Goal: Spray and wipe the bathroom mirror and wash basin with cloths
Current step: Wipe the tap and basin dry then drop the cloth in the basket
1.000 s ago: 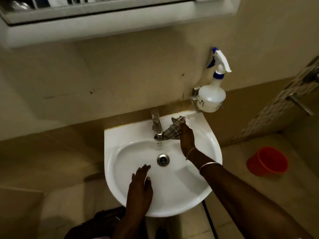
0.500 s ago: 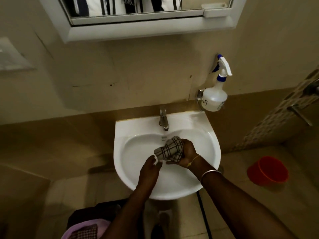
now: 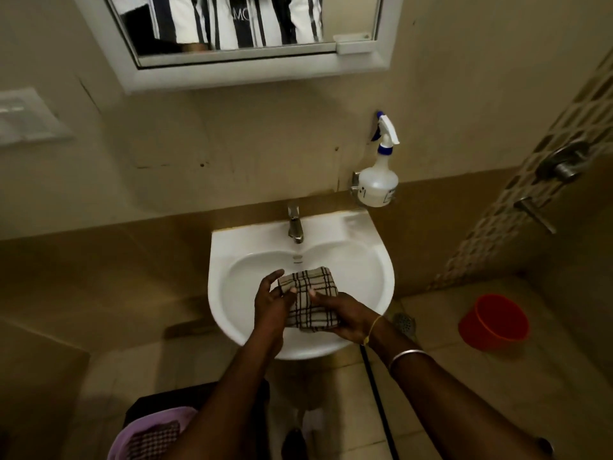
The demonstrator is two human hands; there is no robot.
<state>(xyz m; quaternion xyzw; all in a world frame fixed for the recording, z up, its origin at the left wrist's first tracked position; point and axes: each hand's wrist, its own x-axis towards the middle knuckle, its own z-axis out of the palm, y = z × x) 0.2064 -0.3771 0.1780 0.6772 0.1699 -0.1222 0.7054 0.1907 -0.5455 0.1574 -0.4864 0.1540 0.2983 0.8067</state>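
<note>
Both hands are over the white wash basin (image 3: 366, 260), holding one checked cloth (image 3: 310, 302) btw them; the cloth is folded into a thick pad, tan w/ dark lines, and it sits above the middle of the bowl, nearer the front edge; the left hand (image 3: 270, 305) is on the cloth's left side, fingers curled round its edge w/ the thumb on top; the right hand (image 3: 348, 315) is on the right side and under it, fingers closed on the cloth (a thin yellow band and a silver bangle sit on that wrist and arm); the tap (image 3: 294, 224) stands at the back of the basin, well apart from the cloth; the spray bottle (image 3: 378, 184) sits in a metal ring on the wall, just past the basin's back right corner, w/ a white and blue top; the mirror (image 3: 252, 24) hangs on the wall above, in a white frame, and shows a striped shirt; a red bucket (image 3: 494, 323) is on the floor to the right; a purple basket (image 3: 149, 433) w/ another checked cloth in it is at the bottom left.
</note>
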